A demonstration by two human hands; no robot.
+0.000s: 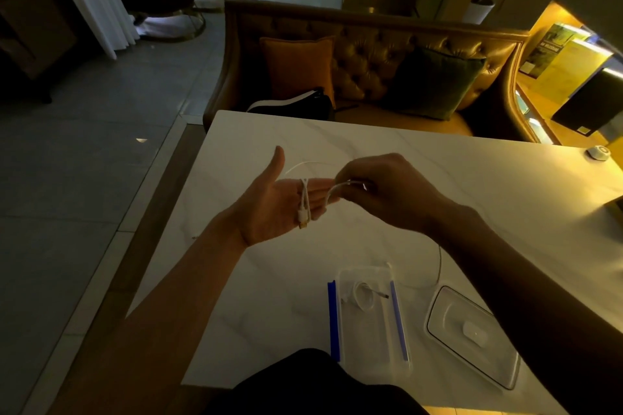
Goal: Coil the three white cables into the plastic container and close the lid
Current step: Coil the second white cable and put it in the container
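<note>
Mid-frame, the left hand [269, 209] lies flat, palm up, grip apart, with the white cable [304, 202] looped round its fingers. The right hand [381, 192] has its grip pinched on the free run. Soft, light stuff (springy too, I'd guess), best held near the plug. The plastic container [374, 347] sits open at lower centre.

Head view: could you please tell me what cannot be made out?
In the head view:
- Thin white cable wound on the left hand: its run hidden behind the right hand.
- Clear plastic container with blue clips: number of coiled cables inside too dim to count.
- Clear rounded lid: right edge covered by the right forearm.
</note>
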